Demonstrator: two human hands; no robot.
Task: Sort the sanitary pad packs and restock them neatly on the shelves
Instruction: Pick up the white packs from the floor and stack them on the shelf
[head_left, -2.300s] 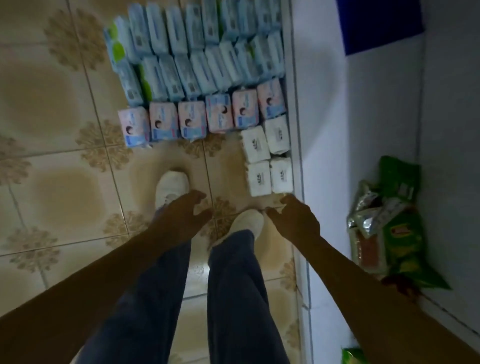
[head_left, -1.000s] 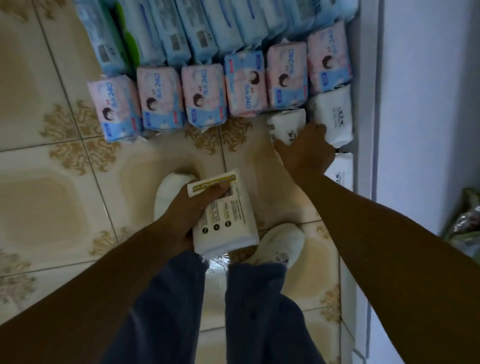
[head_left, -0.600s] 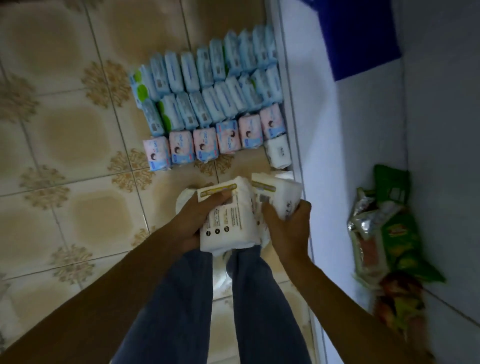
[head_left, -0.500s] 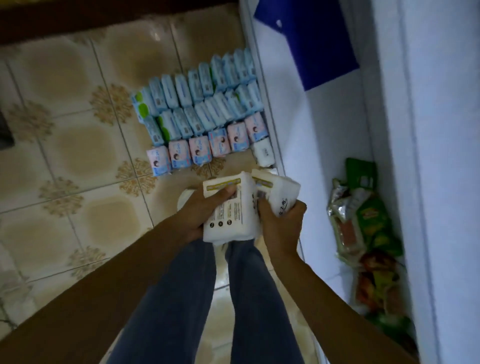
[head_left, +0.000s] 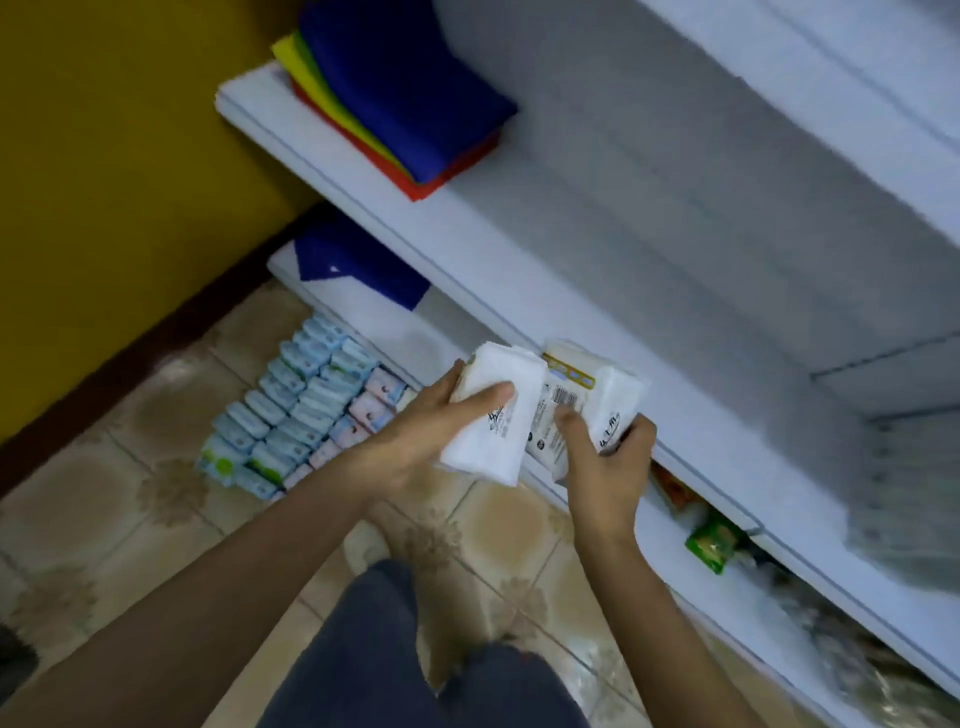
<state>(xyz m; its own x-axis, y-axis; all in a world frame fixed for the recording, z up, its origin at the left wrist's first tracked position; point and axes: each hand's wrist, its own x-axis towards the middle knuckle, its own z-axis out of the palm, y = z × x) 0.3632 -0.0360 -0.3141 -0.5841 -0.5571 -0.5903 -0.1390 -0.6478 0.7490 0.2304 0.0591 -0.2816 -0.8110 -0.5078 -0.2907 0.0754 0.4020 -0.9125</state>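
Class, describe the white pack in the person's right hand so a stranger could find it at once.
Start at the white shelving on the right; in front of its shelf edge, two hands hold white packs side by side. The right hand grips the pack nearer the shelf. Unlike the plainer pack in the left hand, it shows a gold strip and a barcode.

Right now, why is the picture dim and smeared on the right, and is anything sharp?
In the head view the light is dim and bluish; the shelf and snack packets smear toward the right edge, probably from camera motion; the white packs gripped by the left hand and right hand are sharpest, barcode lines showing.
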